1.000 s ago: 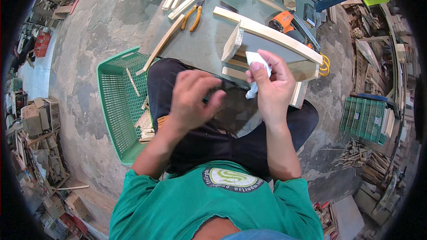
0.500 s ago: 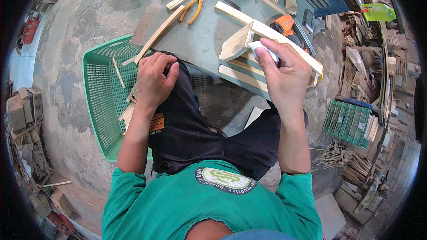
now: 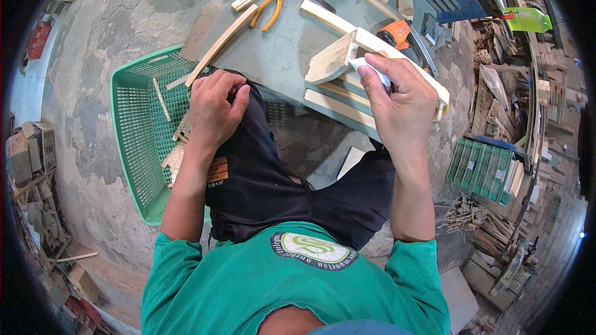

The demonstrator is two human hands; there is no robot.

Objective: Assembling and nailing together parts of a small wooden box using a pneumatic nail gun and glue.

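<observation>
Grey table [image 3: 282, 56] at twelve o'clock | I've right hand [image 3: 405, 96] fingers pinched round white pouch [image 3: 361, 64], one-thirty, beside wooden frame [image 3: 332, 61] (probably light, soft; hold mid-body, gently) | left hand [image 3: 217, 104], ten o'clock, curled at knee [image 3: 254, 115], can't tell if empty

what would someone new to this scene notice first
Probably the right hand, right of centre, pinching a small white item close against the wooden frame on the table. Next, the big green basket on the floor at left, with wood strips inside, stands out. The lime-green bottle at the upper right also catches the eye.
</observation>
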